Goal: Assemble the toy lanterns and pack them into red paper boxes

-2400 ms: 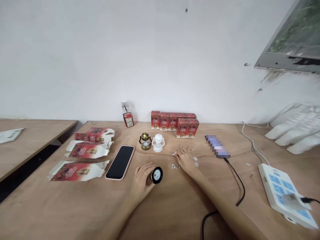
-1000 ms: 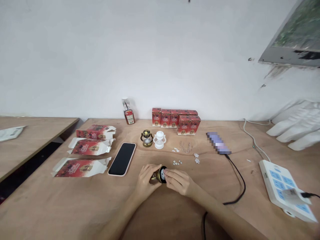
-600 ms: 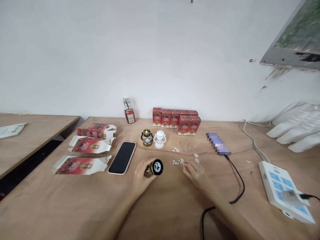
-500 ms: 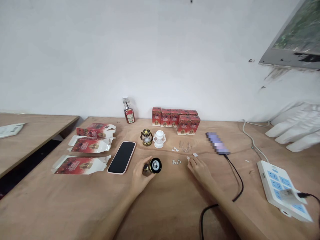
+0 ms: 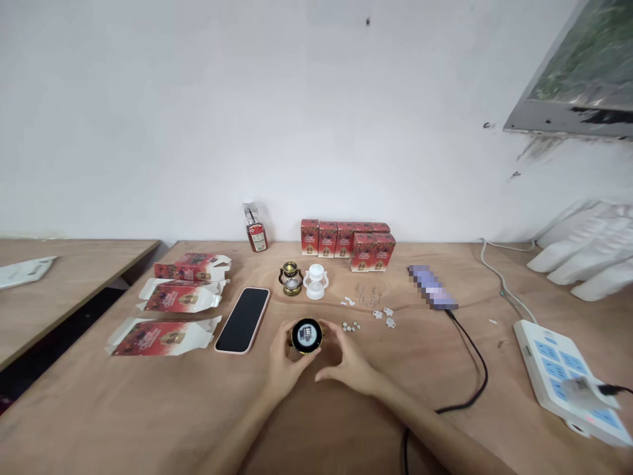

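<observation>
My left hand [image 5: 285,359] is closed around a small black-and-gold lantern [image 5: 306,336], with its round base turned up toward me. A pale inner disc with small parts shows in that base. My right hand [image 5: 349,359] is at the lantern's right side, fingertips by its rim and thumb stretched apart from it. Just beyond stand an upright black-and-gold lantern [image 5: 291,279] and a white lantern [image 5: 315,282]. Several button cells [image 5: 351,326] lie right of the held lantern, near small white tabbed pieces [image 5: 384,315] and a group of thin wire pieces [image 5: 366,296].
Several red boxes [image 5: 363,251] stand near the wall, with a bottle [image 5: 257,234] to their left. Flattened red cartons [image 5: 158,336] and a phone [image 5: 242,321] lie at left. A purple phone [image 5: 431,287] with a black cable and a power strip [image 5: 568,376] are at right.
My right hand has left the white tabbed pieces and come left to the lantern. Three of those pieces now show uncovered. The lantern's base now faces up more squarely.
</observation>
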A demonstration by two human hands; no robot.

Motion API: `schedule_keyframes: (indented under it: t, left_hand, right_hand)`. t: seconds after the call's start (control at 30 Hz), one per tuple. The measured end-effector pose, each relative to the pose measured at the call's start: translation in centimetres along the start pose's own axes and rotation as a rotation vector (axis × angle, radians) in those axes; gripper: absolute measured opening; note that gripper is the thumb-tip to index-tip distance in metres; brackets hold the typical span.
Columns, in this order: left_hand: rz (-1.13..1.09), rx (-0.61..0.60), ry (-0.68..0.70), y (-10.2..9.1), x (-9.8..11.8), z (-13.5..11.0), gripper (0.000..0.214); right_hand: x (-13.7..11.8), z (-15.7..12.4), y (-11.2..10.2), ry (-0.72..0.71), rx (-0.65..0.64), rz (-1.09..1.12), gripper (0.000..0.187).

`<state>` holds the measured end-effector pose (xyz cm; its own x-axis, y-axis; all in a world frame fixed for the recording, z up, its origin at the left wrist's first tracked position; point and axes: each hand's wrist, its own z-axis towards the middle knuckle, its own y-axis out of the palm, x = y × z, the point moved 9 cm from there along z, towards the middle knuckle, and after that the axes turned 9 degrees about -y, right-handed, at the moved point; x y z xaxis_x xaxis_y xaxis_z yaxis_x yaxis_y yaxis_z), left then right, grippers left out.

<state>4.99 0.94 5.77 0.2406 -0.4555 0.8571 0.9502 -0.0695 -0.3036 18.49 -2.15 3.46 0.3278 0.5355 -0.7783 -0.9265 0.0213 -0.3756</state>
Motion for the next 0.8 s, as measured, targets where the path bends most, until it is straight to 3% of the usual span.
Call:
schedule_keyframes:
  t: [0.07, 0.17, 0.23, 0.33, 0.5, 0.67, 0.8]
  left_hand:
    - [-0.074, -0.034, -0.044, 0.9, 0.0, -0.6, 0.042]
    - [-0.091, -0.13, -0.042, 2.2, 0.8, -1.4, 0.05]
    - [-0.073, -0.176, 0.007, 2.2, 1.5, -1.6, 0.055]
    - [-0.109, -0.233, 0.033, 1.5, 1.8, -0.9, 0.048]
    - [-0.338, -0.215, -0.299, 0.0, -1.6, 1.1, 0.033]
    - [-0.448, -0.292, -0.625, 1.2, -5.0, 0.9, 0.048]
    - [-0.566, -0.346, -0.778, 2.1, -6.0, 0.1, 0.047]
  right_hand:
    - [0.1, -0.5, 1.1, 0.004, 0.024, 0.065, 0.088]
    - [0.3, -1.1, 0.9, 0.031, 0.107, 0.083, 0.059]
    - [0.1, -1.2, 0.3, 0.036, 0.133, 0.086, 0.046]
    - [-0.1, -1.2, -0.7, 0.069, 0.142, 0.105, 0.046]
    - [1.2, -1.3, -0.5, 0.194, 0.17, 0.439, 0.053]
    - [4.0, -2.1, -0.2, 0.366, 0.352, 0.677, 0.053]
    - [4.4, -2.0, -0.3, 0.39, 0.356, 0.68, 0.047]
